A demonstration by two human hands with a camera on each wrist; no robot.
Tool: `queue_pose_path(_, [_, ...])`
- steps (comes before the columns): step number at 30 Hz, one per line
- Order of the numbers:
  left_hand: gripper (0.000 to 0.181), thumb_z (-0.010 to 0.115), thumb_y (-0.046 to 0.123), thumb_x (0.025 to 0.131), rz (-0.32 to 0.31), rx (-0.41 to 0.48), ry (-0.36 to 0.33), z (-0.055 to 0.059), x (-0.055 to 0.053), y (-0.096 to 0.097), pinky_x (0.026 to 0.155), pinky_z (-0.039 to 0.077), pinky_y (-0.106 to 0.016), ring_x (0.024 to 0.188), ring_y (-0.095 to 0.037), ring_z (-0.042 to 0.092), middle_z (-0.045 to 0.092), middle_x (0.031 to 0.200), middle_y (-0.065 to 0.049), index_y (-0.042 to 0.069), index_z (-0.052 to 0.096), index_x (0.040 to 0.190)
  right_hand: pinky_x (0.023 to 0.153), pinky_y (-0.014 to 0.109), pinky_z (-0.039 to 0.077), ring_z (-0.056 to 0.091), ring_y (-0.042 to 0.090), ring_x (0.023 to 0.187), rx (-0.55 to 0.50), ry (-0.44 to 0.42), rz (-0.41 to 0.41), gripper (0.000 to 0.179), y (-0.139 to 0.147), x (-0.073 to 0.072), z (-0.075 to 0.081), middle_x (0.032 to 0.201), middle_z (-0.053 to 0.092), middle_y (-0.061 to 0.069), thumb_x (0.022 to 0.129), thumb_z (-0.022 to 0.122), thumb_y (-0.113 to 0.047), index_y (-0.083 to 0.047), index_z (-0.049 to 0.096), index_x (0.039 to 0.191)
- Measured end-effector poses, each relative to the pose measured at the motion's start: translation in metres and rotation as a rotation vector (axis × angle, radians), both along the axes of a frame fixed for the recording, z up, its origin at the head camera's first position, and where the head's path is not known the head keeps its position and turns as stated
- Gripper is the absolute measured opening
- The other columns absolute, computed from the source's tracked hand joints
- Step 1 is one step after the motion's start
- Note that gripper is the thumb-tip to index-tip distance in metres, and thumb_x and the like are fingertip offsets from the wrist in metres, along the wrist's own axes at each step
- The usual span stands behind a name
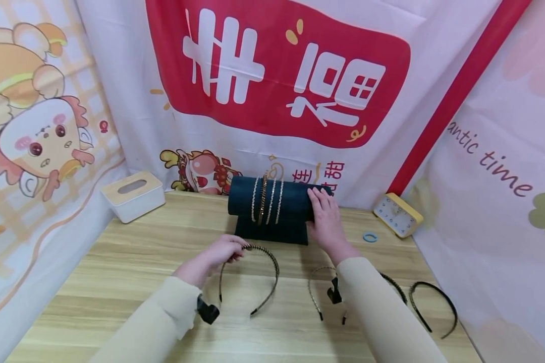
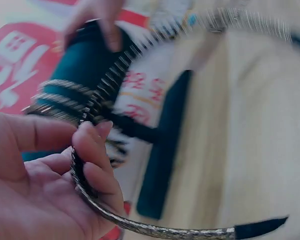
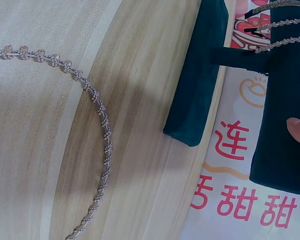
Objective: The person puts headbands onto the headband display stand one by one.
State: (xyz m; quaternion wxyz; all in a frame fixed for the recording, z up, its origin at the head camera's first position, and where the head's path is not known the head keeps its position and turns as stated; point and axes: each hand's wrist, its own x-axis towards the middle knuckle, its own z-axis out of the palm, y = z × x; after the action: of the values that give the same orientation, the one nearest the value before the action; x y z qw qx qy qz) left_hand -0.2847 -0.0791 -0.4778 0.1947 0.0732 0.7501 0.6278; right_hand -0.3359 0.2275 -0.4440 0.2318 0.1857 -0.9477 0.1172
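My left hand (image 1: pixel 224 252) pinches a dark, gold-toned headband (image 1: pixel 276 267) between thumb and fingers. Its spiky toothed inner edge and black end tip show in the left wrist view. In front of it stands a dark green velvet headband stand (image 1: pixel 295 201), a horizontal roll on a flat base (image 3: pixel 197 85). Several beaded headbands (image 1: pixel 280 201) sit round the left and middle of the roll. My right hand (image 1: pixel 327 217) grips the roll's right end, fingers over the top and thumb on the front. Below that hand, a beaded headband (image 3: pixel 108 150) lies on the table.
Two black headbands (image 1: pixel 454 307) lie at the right, one partly behind my right sleeve (image 1: pixel 368 297). A blue ring (image 1: pixel 370 237) lies near a yellow clock (image 1: pixel 418 218) at the back right. A tissue box (image 1: pixel 133 201) stands back left. Printed cloths (image 1: pixel 277 121) hang behind the wooden table (image 1: pixel 131 292).
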Motion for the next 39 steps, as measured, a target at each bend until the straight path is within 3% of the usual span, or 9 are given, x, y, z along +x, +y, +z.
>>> queue_pose_path(5, [0.036, 0.053, 0.023, 0.103, 0.007, 0.089, -0.022, 0.022, 0.006, -0.035, 0.059, 0.045, -0.023, 0.065, -0.009, 0.050, 0.059, 0.079, -0.002, -0.009, 0.061, 0.117, 0.117, 0.052, 0.015, 0.022, 0.036, 0.144, -0.007, 0.002, 0.004, 0.088, -0.001, 0.001, 0.000, 0.153, 0.033, 0.015, 0.079, 0.080, -0.004, -0.007, 0.032, 0.153])
queue_pose_path(9, [0.038, 0.058, 0.026, 0.101, -0.038, 0.040, 0.019, 0.030, 0.012, -0.056, 0.074, 0.051, -0.028, 0.087, -0.014, 0.059, 0.065, 0.108, -0.009, -0.004, 0.063, 0.125, 0.118, 0.052, 0.015, 0.021, 0.035, 0.144, -0.006, -0.002, 0.001, 0.089, -0.002, 0.001, 0.001, 0.154, 0.032, 0.014, 0.079, 0.080, -0.003, -0.008, 0.031, 0.153])
queue_pose_path(12, [0.042, 0.061, 0.025, 0.099, -0.134, 0.001, 0.000, 0.030, 0.019, -0.064, 0.085, 0.052, -0.035, 0.100, -0.023, 0.060, 0.062, 0.123, -0.013, -0.001, 0.059, 0.132, 0.118, 0.051, 0.014, 0.021, 0.035, 0.144, -0.008, -0.012, 0.003, 0.089, -0.001, 0.002, 0.001, 0.154, 0.032, 0.014, 0.080, 0.079, -0.004, -0.008, 0.030, 0.154])
queue_pose_path(18, [0.056, 0.068, 0.018, 0.095, -0.371, 0.013, -0.083, 0.028, 0.036, -0.069, 0.084, 0.054, -0.035, 0.103, -0.026, 0.064, 0.067, 0.116, -0.017, -0.008, 0.047, 0.140, 0.117, 0.052, 0.016, 0.021, 0.035, 0.144, -0.012, -0.005, 0.007, 0.088, -0.001, 0.003, 0.001, 0.154, 0.032, 0.014, 0.080, 0.079, -0.003, -0.007, 0.031, 0.154])
queue_pose_path(24, [0.057, 0.068, 0.008, 0.093, -0.480, 0.052, -0.099, 0.038, 0.044, -0.071, 0.078, 0.056, -0.031, 0.100, -0.025, 0.068, 0.069, 0.112, -0.022, -0.009, 0.044, 0.142, 0.118, 0.051, 0.015, 0.021, 0.035, 0.144, -0.017, 0.002, 0.005, 0.088, 0.000, 0.003, 0.001, 0.154, 0.032, 0.015, 0.080, 0.079, -0.003, -0.007, 0.031, 0.153])
queue_pose_path(29, [0.066, 0.068, 0.010, 0.092, -0.455, 0.074, -0.080, 0.055, 0.043, -0.079, 0.084, 0.054, -0.037, 0.104, -0.030, 0.065, 0.066, 0.119, -0.022, -0.001, 0.036, 0.149, 0.118, 0.050, 0.013, 0.019, 0.034, 0.145, -0.024, -0.004, 0.005, 0.089, 0.000, 0.002, 0.000, 0.154, 0.032, 0.014, 0.080, 0.079, -0.003, -0.009, 0.030, 0.154])
queue_pose_path(33, [0.065, 0.061, 0.004, 0.095, -0.428, 0.185, -0.072, 0.062, 0.036, -0.087, 0.091, 0.052, -0.040, 0.111, -0.030, 0.063, 0.062, 0.125, -0.025, 0.000, 0.031, 0.152, 0.118, 0.050, 0.014, 0.019, 0.033, 0.146, -0.018, -0.005, -0.003, 0.089, 0.001, 0.001, -0.001, 0.155, 0.031, 0.013, 0.080, 0.079, -0.003, -0.009, 0.029, 0.154])
queue_pose_path(36, [0.063, 0.057, -0.001, 0.096, -0.327, 0.268, -0.066, 0.063, 0.032, -0.095, 0.094, 0.051, -0.036, 0.111, -0.024, 0.064, 0.065, 0.123, -0.018, -0.004, 0.028, 0.152, 0.118, 0.051, 0.014, 0.020, 0.033, 0.145, -0.018, -0.006, -0.001, 0.089, 0.002, 0.000, -0.002, 0.155, 0.031, 0.013, 0.080, 0.079, -0.004, -0.010, 0.030, 0.154])
queue_pose_path(39, [0.065, 0.056, -0.004, 0.095, -0.166, 0.304, -0.038, 0.064, 0.028, -0.102, 0.093, 0.052, -0.033, 0.105, -0.018, 0.066, 0.068, 0.117, -0.007, -0.009, 0.022, 0.151, 0.119, 0.050, 0.013, 0.019, 0.033, 0.145, -0.015, -0.014, 0.002, 0.089, 0.002, 0.000, -0.002, 0.156, 0.030, 0.012, 0.081, 0.079, -0.005, -0.011, 0.028, 0.155])
